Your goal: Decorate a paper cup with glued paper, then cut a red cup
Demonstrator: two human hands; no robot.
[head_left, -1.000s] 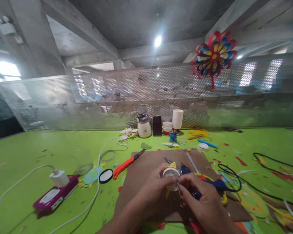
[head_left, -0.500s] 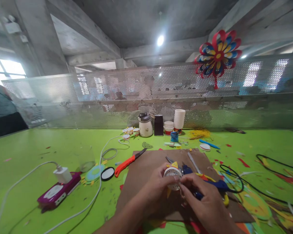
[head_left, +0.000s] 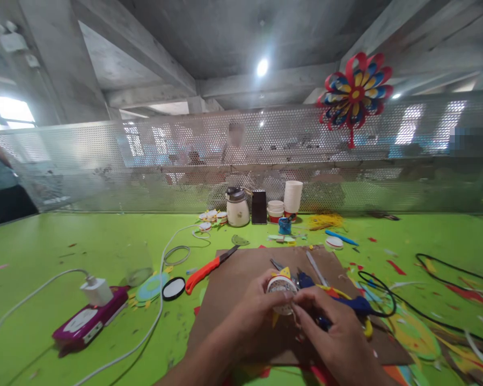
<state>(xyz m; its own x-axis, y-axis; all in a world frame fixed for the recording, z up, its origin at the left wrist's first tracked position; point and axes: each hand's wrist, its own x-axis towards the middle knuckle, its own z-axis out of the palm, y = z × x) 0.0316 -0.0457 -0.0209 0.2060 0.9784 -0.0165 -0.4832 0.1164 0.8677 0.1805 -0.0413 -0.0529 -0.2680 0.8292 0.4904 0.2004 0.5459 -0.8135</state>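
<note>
My left hand [head_left: 261, 297] is closed around a short round white paper-cup piece [head_left: 280, 300], its thumb across the open face. Yellow paper points [head_left: 284, 272] and a red band show at its edge. At the piece's right rim, my right hand [head_left: 330, 316] has thumb and forefinger pinched together; a small pale bit shows there, too small to name. Both hands are above a brown cardboard sheet [head_left: 221, 321]. Just beyond the right hand lie blue-handled pliers [head_left: 306, 280] and scissors with blue and yellow handles [head_left: 356, 304], partly hidden.
An orange-handled knife [head_left: 205, 273] lies at the board's left edge, near a black-rimmed disc [head_left: 173, 288]. Further left is a purple power strip [head_left: 90, 321] with a white cable. Behind stand a kettle [head_left: 237, 209], a phone [head_left: 259, 208] and stacked paper cups [head_left: 293, 197]. Paper scraps litter the right.
The whole view has shifted slightly, so the table things appear a little further left. Both hands keep nearly the same pose at the cup piece.
</note>
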